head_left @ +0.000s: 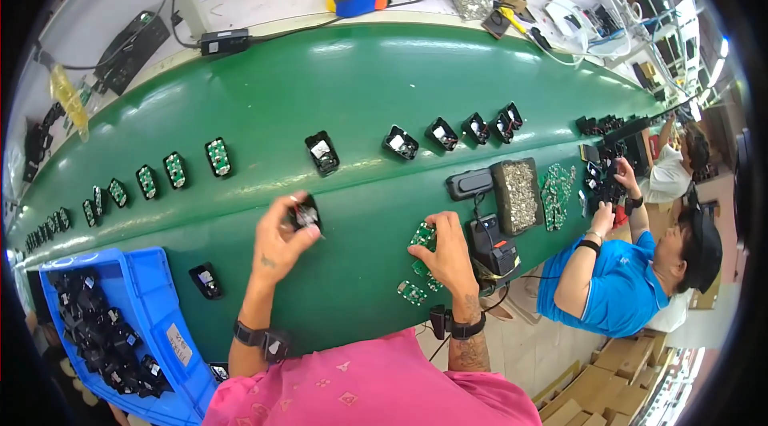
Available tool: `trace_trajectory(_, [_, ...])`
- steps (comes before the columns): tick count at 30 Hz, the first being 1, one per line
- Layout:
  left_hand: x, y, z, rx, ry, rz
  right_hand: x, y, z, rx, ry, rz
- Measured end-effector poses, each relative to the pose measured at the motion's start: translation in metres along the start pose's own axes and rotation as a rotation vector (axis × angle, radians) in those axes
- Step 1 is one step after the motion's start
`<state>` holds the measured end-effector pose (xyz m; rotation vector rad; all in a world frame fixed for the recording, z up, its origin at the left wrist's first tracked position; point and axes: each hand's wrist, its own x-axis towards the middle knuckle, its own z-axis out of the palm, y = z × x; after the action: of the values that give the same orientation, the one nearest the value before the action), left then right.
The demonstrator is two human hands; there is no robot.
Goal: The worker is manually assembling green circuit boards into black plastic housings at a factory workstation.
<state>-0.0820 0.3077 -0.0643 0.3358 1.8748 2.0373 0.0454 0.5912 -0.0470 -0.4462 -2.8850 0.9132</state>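
Note:
My left hand (278,244) is closed around a small black plastic housing (305,213) with parts inside, held above the green work surface. To its right, the fingers of my right hand (450,256) pinch a green circuit board (423,235). Below those fingers lie a few more green boards (412,292), partly covered by the hand. Beyond my hands sits a black housing (322,153) with a pale part inside. Another dark housing (206,280) rests left of my left forearm.
A blue bin (152,282) of black parts stands at the left. Housings with green boards (175,171) line the belt (264,98); open housings (442,134) stand further right. Right of my hand are a black power tool (494,246), a tray of small metal parts (518,196) and a co-worker (612,274).

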Motion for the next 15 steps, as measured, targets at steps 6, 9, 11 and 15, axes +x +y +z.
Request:
trace_trajectory(6, [-0.034, 0.008, 0.016, -0.31, -0.349, -0.32, 0.013, -0.013, 0.018, 0.309, 0.008, -0.026])
trace_trajectory(9, [-0.036, 0.01, 0.019, -0.367, -0.359, -0.395, 0.009, -0.041, 0.02, 0.741, 0.02, 0.131])
trace_trajectory(11, [-0.038, 0.012, 0.02, -0.393, -0.365, -0.406, 0.005, -0.051, 0.022, 1.339, -0.155, 0.235])
trace_trajectory(15, [-0.042, 0.041, 0.03, 0.084, -0.279, -0.239, 0.002, -0.078, 0.023, 1.493, -0.361, 0.254])
